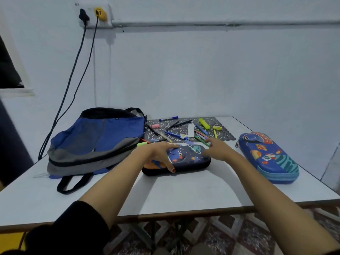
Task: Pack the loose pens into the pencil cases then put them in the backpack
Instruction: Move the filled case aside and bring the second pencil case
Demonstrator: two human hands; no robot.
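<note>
Dark pencil case (191, 157) held closed at the middle of the white surface (184, 190).
The left grip (161, 153) clasps the case's left end, thumb on its near edge; the right grip (217, 150), blurred, is spread open at its right end. Loose pens (184, 131) lie just behind; the backpack (95, 140) lies left, a second blue case (268, 157) right.

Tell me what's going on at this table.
A person's left hand grips the dark pencil case in the middle of the table. The right hand, blurred, is over its far right end. The case looks closed. Loose pens lie on the patterned mat behind it. A blue pencil case sits closed to the right, with the backpack to the left.
</note>
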